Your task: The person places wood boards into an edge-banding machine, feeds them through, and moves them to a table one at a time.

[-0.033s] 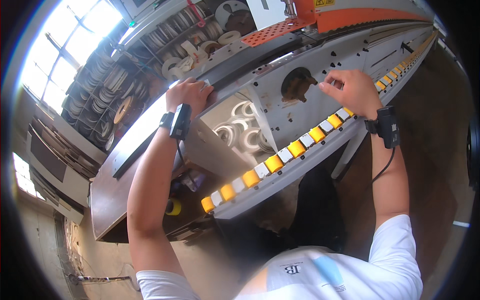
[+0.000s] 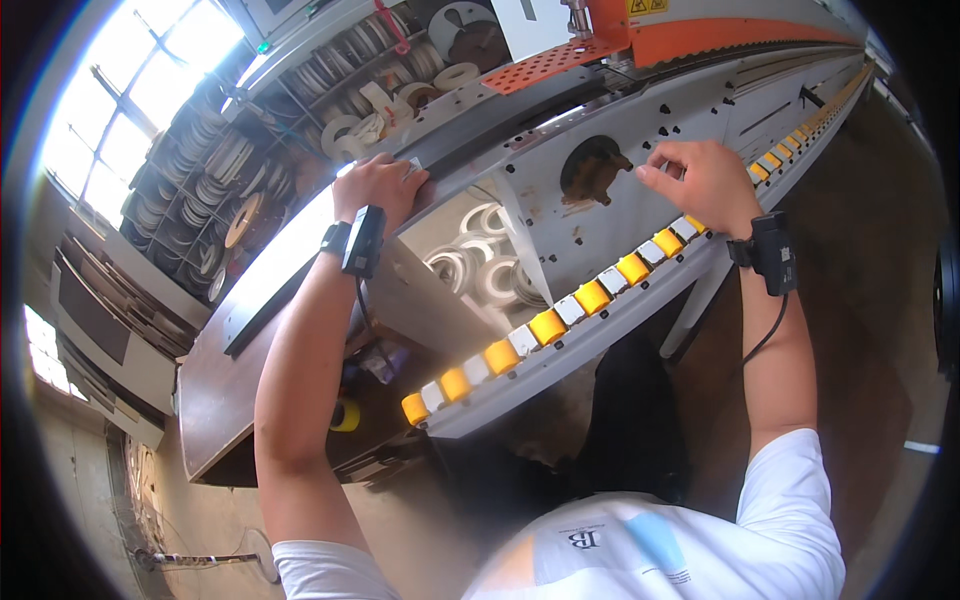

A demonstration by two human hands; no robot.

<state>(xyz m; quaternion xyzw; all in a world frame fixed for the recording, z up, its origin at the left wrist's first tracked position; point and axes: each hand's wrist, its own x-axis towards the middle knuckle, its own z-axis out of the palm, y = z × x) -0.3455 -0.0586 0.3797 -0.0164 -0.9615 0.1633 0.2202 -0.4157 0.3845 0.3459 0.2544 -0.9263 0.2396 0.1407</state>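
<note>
My left hand (image 2: 385,190) rests at the edge of the machine's dark bed (image 2: 480,128), its fingers curled down. A small pale piece (image 2: 416,164) shows at its fingertips; whether the hand grips it is unclear. Above the grey side panel (image 2: 690,125) hovers my right hand (image 2: 705,185), thumb and forefinger bent towards each other; anything held there is too small to make out. Just left of those fingertips is a round dark opening (image 2: 592,168) with brown, dusty-looking matter. A rail of yellow rollers (image 2: 592,297) and white blocks runs below the right hand.
Racks of edge-banding rolls (image 2: 200,195) stand at the back left. More pale rolls (image 2: 485,262) lie under the machine bed. An orange machine guard (image 2: 560,65) sits over the far side. Beneath my left forearm is a brown cabinet (image 2: 215,400). Boards (image 2: 95,310) lean at the left.
</note>
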